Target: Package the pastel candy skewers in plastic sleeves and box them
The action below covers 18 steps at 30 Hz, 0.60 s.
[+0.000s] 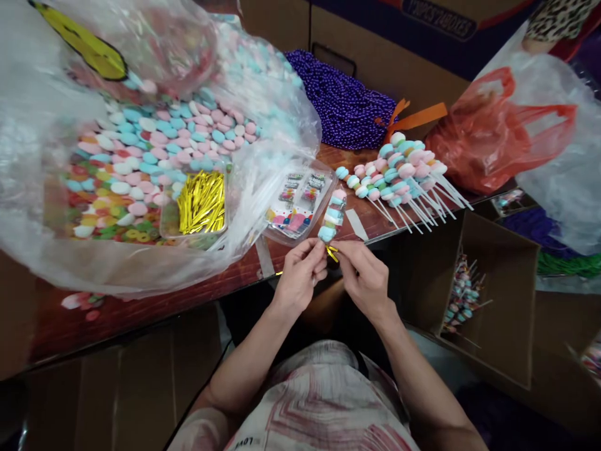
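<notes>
A candy skewer (333, 216) in clear wrap, with pastel blue, white and pink candies, stands tilted above my hands. My left hand (300, 269) pinches it just under the lowest candy. Around that spot runs a gold twist tie (331, 252), its end held between the fingertips of my right hand (364, 272). The stick below is hidden by my hands. More gold twist ties (201, 202) fill a clear tray left of my hands. Closer in is a plastic container (295, 228) with small printed cards. Unwrapped candy skewers (399, 169) lie piled to the right.
A big clear plastic bag (141, 266) of loose candies covers the table's left side. Purple bead strings (340, 100) and a red plastic bag (498, 138) lie at the back. Below the table's right edge, an open cardboard box (498, 300) holds wrapped skewers.
</notes>
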Available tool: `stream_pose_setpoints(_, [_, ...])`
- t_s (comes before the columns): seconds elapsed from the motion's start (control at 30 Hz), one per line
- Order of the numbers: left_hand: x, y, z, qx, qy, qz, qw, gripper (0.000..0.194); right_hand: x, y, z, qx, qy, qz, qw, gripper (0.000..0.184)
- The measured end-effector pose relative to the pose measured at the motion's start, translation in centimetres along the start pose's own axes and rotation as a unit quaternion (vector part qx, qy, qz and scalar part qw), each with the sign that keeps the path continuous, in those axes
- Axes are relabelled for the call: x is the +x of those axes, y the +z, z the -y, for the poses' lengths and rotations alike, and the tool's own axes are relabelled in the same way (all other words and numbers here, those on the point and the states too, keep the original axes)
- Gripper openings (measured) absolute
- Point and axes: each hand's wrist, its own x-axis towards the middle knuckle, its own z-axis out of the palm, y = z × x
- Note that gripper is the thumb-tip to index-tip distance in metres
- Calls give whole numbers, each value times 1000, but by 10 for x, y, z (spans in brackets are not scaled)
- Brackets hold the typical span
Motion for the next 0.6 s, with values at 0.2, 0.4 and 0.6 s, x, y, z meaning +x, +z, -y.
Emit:
stream_pose_setpoints(0.2, [-3, 7, 9, -4, -32, 22, 999, 43, 0, -8, -6, -118, -79, -57, 988, 18])
stream_pose_setpoints(0.4, [2, 12, 26, 1, -69, 55, 996, 38, -10, -9, 4, -80, 67, -69, 992, 18])
stream_pose_setpoints(0.6, [7, 18, 43, 69, -77, 123, 987, 44, -34, -26, 12, 111, 316, -117, 935, 15])
